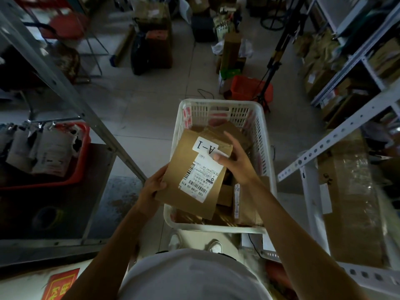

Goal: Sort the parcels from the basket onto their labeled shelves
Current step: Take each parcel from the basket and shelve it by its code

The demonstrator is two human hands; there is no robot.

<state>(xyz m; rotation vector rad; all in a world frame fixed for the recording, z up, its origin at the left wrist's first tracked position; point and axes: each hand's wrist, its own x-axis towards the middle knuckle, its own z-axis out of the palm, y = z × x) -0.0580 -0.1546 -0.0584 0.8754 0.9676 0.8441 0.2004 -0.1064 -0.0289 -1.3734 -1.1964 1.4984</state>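
Observation:
A white slatted plastic basket [263, 135] stands on the floor in front of me with several brown cardboard parcels in it. Over its left side I hold a flat brown parcel [184, 169] bearing a white shipping label and a white tag that reads "A-1". My left hand [151, 187] grips its lower left edge. My right hand [234, 161] holds its upper right corner, thumb pressed on the tag. More parcels [240, 204] lie beneath in the basket.
A grey metal shelf [65, 83] stands at left, with a red crate [80, 169] of grey mail bags. White perforated shelving [337, 135] with wrapped cartons rises at right. Boxes, an orange bin [249, 87] and a tripod crowd the tiled floor beyond.

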